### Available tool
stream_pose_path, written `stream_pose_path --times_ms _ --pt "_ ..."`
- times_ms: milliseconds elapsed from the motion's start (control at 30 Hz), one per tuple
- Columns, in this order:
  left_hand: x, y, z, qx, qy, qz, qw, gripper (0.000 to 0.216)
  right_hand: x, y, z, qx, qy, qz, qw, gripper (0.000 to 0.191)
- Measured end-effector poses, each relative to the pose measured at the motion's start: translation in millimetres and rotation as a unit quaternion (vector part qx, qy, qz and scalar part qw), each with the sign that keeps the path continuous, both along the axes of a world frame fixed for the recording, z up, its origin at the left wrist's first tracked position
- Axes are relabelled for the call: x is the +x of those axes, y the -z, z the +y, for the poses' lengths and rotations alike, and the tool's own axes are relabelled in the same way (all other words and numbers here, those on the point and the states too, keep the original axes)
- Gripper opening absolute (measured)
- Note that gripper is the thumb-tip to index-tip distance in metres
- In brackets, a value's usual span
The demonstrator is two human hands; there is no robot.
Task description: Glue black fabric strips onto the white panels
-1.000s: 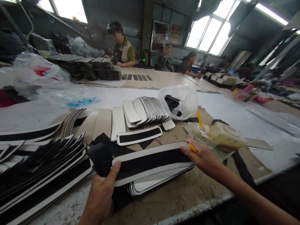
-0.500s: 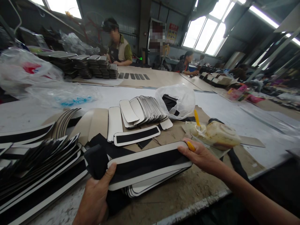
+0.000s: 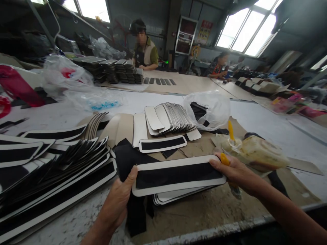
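Between my hands is a long white panel (image 3: 176, 191) with rounded corners and a black strip (image 3: 176, 173) along its middle. My left hand (image 3: 119, 195) pinches its left end, thumb on top. At the right end my right hand (image 3: 230, 170) grips the panel's corner. That hand also keeps a yellow-handled tool (image 3: 224, 159), whose lower end is blurred below the palm. Beneath the panel lie several white panels (image 3: 176, 196) in a fanned stack. Pieces of black fabric (image 3: 136, 217) lie under and beside the left end.
Many black-striped panels (image 3: 74, 183) spread across the left. Behind are a row of white pieces (image 3: 176, 117), a short striped panel (image 3: 163, 144) and a plastic bag (image 3: 206, 105). A glue-smeared container (image 3: 263, 151) stands right, with a yellow handle (image 3: 231, 131). A co-worker (image 3: 145, 47) sits across the table.
The view has turned left, so things sit further right in the picture. The black fabric that stood up by my left thumb no longer rises there. Both hands still hold the panel.
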State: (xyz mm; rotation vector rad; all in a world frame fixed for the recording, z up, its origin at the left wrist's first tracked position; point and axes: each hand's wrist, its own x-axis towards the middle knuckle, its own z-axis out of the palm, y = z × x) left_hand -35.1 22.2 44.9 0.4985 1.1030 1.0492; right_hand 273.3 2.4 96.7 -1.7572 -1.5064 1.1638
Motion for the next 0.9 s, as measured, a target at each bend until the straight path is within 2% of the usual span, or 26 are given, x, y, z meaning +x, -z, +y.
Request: stream_pose_path --times_ms 167,267,333,433,500,567,633,767,900 --pt "-2.7 5.8 -5.0 0.062 0.054 0.072 0.994 0.058 0.8 5.1 -0.2 0.038 -0.017 -0.110 0.993 0.034" --pt "-0.7 8.2 -6.3 0.085 0.055 0.081 0.992 0.055 2.4 7.0 0.4 0.051 -0.035 -0.169 0.984 0.039" --pt "0.8 9.1 -6.7 0.087 0.044 0.093 0.991 0.055 5.7 7.2 1.8 0.078 -0.044 -0.240 0.967 0.039" --pt "2.4 9.0 -7.0 0.095 0.057 0.108 0.988 0.054 8.1 2.8 5.0 0.142 -0.054 -0.363 0.920 0.036" --pt "3.7 7.5 -6.8 0.118 0.076 0.121 0.983 0.052 2.6 -3.9 7.7 0.174 -0.110 -0.393 0.896 0.038" --pt "5.7 4.7 -6.5 0.130 0.097 0.129 0.978 0.051 -9.7 -11.9 10.7 0.182 -0.198 -0.381 0.885 0.042" --pt "7.7 1.2 -6.5 0.131 0.111 0.127 0.977 0.048 -25.1 -18.6 13.6 0.140 -0.265 -0.348 0.888 0.040" --pt "7.0 -3.4 -7.4 0.114 0.132 0.103 0.979 0.040 -47.0 -24.4 15.2 -0.006 -0.320 -0.244 0.916 0.025" --pt "3.7 -2.5 -7.6 0.107 0.137 0.099 0.980 0.032 -50.4 -26.3 12.6 -0.035 -0.349 -0.204 0.914 0.023"
